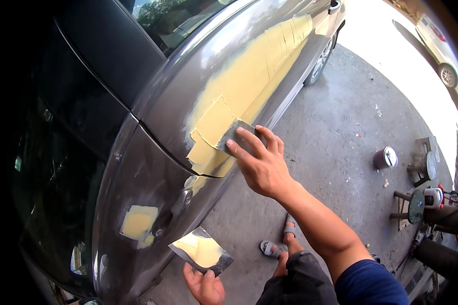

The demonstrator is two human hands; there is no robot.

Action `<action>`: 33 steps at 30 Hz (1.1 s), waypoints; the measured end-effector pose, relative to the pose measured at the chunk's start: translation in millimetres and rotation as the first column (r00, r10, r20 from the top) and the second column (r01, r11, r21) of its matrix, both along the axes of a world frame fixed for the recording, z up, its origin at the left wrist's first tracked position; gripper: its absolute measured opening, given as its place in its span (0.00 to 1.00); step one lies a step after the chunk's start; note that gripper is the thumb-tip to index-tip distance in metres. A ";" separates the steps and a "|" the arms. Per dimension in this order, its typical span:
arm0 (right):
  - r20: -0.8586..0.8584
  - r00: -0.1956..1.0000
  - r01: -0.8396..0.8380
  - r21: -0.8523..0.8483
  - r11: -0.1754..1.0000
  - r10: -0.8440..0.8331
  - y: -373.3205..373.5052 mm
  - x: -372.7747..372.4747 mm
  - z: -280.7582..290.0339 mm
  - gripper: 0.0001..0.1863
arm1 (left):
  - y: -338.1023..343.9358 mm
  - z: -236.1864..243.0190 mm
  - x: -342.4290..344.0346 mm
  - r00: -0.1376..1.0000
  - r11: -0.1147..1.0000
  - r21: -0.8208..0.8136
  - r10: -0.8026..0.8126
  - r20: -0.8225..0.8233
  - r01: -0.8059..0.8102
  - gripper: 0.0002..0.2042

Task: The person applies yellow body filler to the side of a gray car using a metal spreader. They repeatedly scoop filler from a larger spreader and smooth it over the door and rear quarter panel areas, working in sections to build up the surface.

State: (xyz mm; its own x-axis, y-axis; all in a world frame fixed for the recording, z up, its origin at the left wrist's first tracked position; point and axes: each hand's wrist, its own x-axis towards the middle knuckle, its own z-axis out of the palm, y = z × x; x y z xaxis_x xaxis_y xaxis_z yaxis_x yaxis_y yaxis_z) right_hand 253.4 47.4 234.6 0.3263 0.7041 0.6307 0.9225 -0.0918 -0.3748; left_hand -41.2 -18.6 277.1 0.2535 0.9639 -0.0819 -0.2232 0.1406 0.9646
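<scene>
With my right hand [262, 162] I press a dark, flat putty spreader [235, 133] against the side of a grey-brown car [163, 109]. Its edge meets a wide patch of pale yellow body filler [244, 84] that runs along the door panel. Below, my left hand [204, 287] pinches the lower edge of a square dark plate [220, 263], thumb on top. A mound of yellow filler [201, 249] lies on that plate. A smaller filler patch [139, 222] sits on the neighbouring panel near a door handle [180, 201].
On the concrete floor [315, 132] to the right stands a can [385, 158]. Beyond it are small stools [416, 207] and a white-and-red container [433, 198]. A white car [440, 56] is parked in bright light at the far right. My sandalled feet [275, 249] are below.
</scene>
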 end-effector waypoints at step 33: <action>-0.102 0.992 -0.046 0.247 0.968 0.073 30.3 39.2 -16.0 0.27 | 17.6 3.3 53.7 0.999 0.999 0.029 -0.036 -0.025 0.037 0.35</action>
